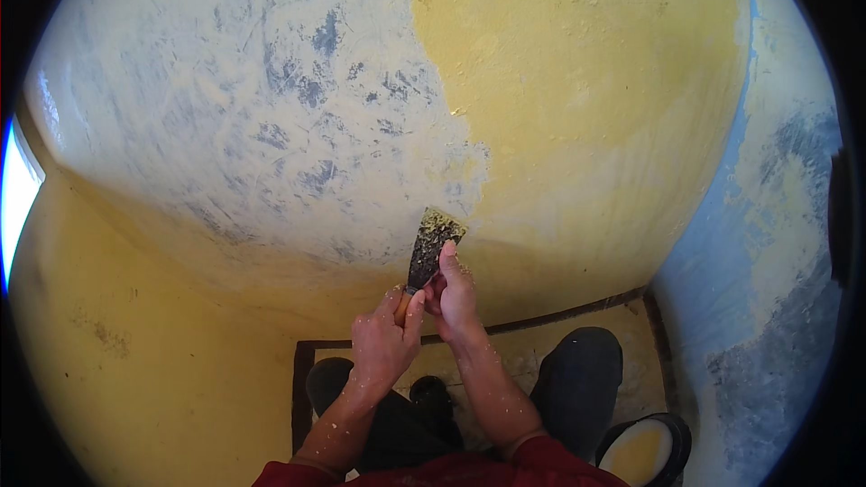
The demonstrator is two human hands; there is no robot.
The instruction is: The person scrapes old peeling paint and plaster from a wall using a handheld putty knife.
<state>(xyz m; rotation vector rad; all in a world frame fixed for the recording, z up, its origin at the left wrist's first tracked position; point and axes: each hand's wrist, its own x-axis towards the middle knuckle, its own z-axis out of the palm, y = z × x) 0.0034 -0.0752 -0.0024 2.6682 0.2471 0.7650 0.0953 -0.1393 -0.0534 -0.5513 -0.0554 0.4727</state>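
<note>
My left hand (385, 341) is wrapped around the short wooden handle of a paint scraper (431, 247), whose wide blade points up and away from me. Dark residue and pale yellow flakes cover the blade's upper face. My right hand (459, 294) is at the blade's right edge, its thumb along the metal and its fingers curled in near the neck, partly hidden. Crumbs of paint cling to both hands and forearms. Beyond the blade rises a wall (325, 169), scraped to a whitish, grey-mottled surface at left, with yellow paint (575, 74) still on the right part.
A blue wall (710, 230) with whitish and grey patches meets this one at right. On the left stands a yellow wall (155, 365). A dark bucket (680, 436) with pale yellowish contents is at lower right, near my knee (582, 379). A dark border strip (575, 314) edges the floor.
</note>
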